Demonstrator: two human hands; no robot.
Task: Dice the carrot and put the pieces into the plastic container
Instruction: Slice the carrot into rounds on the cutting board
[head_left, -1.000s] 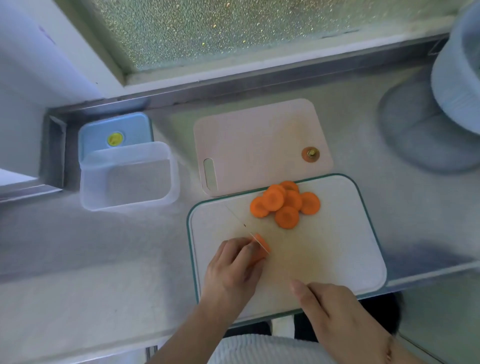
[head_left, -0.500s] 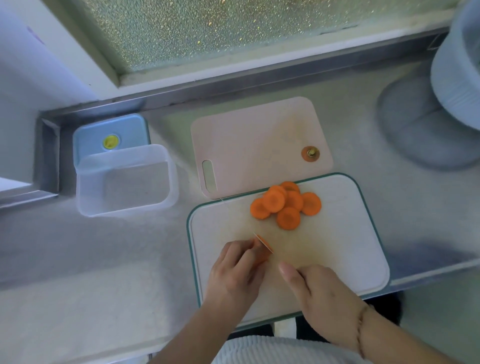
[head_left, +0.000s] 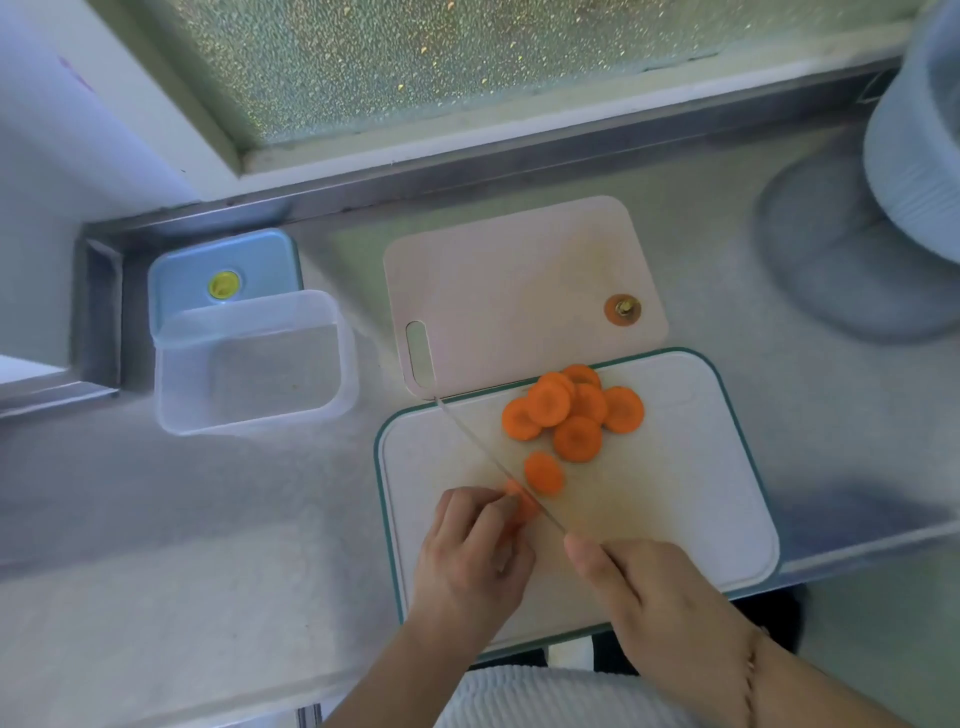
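Observation:
On the white cutting board with a green rim (head_left: 675, 493), my left hand (head_left: 472, 561) pinches the short remaining carrot stub (head_left: 522, 504). My right hand (head_left: 654, 603) grips a knife whose thin blade (head_left: 488, 457) runs up-left across the board, right beside the stub. A fresh slice (head_left: 544, 472) lies just right of the blade. A pile of several round carrot slices (head_left: 571, 410) sits at the board's far middle. The clear plastic container (head_left: 254, 364) stands empty to the left on the counter.
A blue lid with a yellow valve (head_left: 223, 270) lies behind the container. A pink cutting board (head_left: 519, 280) with a carrot end (head_left: 622, 310) on it lies beyond the white one. A pale blue ribbed vessel (head_left: 919, 156) stands at the far right. The counter edge runs close to my body.
The knife has come down through the carrot and a new slice has fallen to the right of the blade. My right hand moved forward and left; my left hand stayed on the stub.

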